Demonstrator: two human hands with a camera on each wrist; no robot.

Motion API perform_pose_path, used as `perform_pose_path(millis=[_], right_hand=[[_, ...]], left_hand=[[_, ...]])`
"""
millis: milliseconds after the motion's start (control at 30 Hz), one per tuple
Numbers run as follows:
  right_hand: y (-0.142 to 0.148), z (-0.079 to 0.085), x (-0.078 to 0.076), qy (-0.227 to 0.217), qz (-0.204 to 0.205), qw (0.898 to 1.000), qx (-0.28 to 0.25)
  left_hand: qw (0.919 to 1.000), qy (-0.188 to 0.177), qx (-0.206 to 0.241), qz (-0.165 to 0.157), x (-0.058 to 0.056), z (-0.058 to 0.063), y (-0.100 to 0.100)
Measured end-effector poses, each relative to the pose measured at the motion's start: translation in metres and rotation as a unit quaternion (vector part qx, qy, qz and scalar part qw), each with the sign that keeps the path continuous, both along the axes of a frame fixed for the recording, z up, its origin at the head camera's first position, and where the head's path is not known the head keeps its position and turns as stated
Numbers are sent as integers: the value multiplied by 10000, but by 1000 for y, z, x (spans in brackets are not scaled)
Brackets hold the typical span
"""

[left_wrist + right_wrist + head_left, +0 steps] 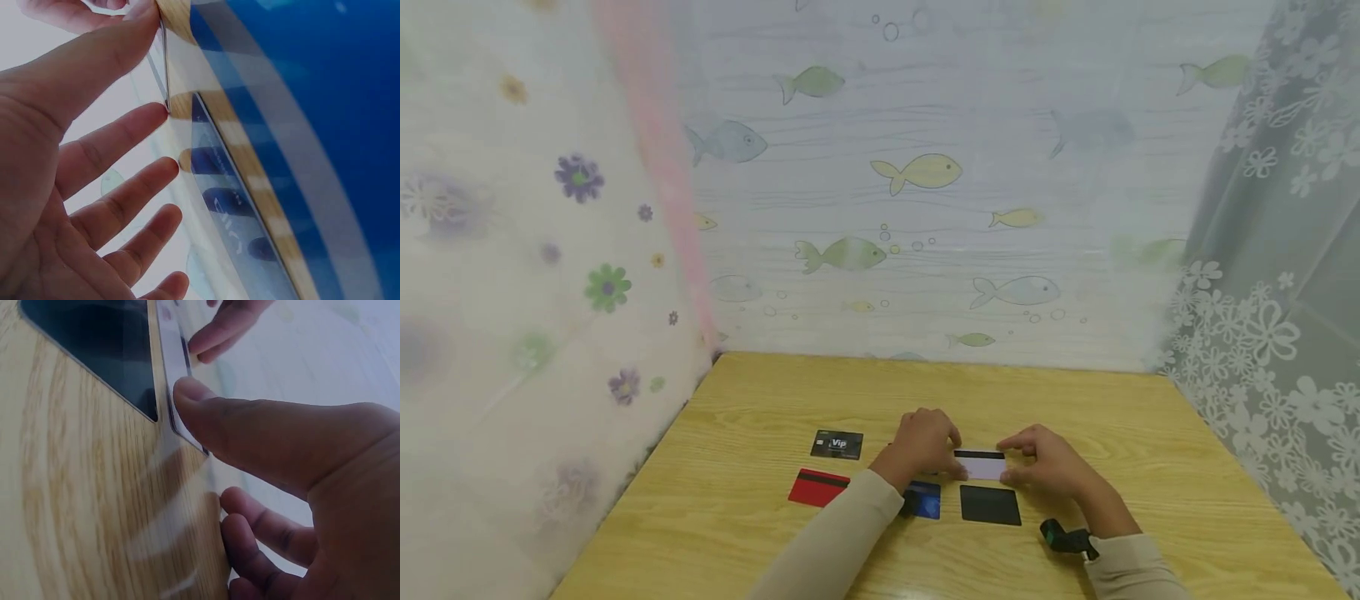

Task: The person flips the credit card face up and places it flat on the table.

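A white card (979, 468) with a black stripe lies on the table between my two hands. My left hand (923, 446) is at its left end, thumb (119, 47) against the card's edge and index fingertip by its corner. The other left fingers spread out straight. From the right, my right hand (1051, 468) reaches to the card, its thumb (206, 412) touching near a corner and its index finger by the upper corner. A plain black card (991, 505) lies just below the white one. Under my left wrist, a blue card (928, 500) is partly hidden.
Farther left lie a black Vip card (837, 444) and a red card (812, 486), the red one partly behind my left sleeve. In the left wrist view, a Vip card (234, 212) is beside my fingers. The wooden table (1112, 408) ends at patterned curtains.
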State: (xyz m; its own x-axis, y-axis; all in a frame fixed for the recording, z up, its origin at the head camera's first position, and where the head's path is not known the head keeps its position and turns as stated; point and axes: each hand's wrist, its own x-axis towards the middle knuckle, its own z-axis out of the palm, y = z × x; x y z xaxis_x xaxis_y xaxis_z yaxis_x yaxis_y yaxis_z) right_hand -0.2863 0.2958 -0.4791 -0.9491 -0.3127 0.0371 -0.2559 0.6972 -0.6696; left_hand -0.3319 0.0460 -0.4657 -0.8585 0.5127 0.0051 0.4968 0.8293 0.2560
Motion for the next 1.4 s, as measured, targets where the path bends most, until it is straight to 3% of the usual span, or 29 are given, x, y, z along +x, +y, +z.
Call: perform_pose_path(millis=[533, 1000, 1400], right_hand=[[-2, 0, 5, -102, -121, 9996, 213], [-4, -2, 4, 78, -67, 9995, 292], [-8, -2, 0, 106, -161, 9992, 344]], left_hand=[[9992, -303, -269, -65, -5, -1, 9], [9988, -404, -279, -48, 1, 6, 7], [9992, -246, -283, -166, 3, 3, 3]])
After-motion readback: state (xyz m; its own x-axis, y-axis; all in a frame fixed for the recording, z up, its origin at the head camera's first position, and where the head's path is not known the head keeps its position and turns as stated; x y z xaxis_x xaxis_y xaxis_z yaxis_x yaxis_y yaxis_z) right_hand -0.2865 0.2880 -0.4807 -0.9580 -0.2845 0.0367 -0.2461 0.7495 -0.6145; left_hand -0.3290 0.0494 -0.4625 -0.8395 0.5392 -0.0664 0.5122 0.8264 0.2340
